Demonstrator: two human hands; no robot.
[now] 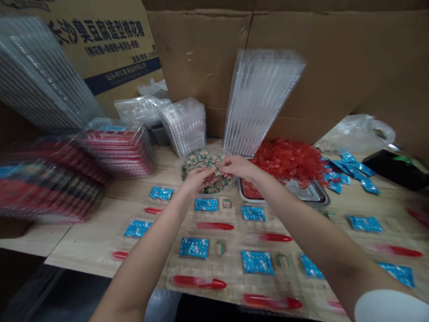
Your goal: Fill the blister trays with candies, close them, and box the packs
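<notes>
Cardboard (201, 53) behind our table (90, 237). Our L hand (200, 177) & R hand (238, 167) are v close over the round bowl (205, 195) of striped pcs (197, 159), fingers curled in on both; can't tell if they've got any.

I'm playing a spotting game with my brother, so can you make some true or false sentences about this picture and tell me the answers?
1. The left hand and right hand are both at the bowl. True.
2. The bowl has nothing in it. False: it holds small pieces.
3. A red pile is to the right of the bowl. True.
4. The big writing is on the picture's right side. False: it is on the box at the left.
5. Blue packets lie in front of the bowl. True.
</notes>
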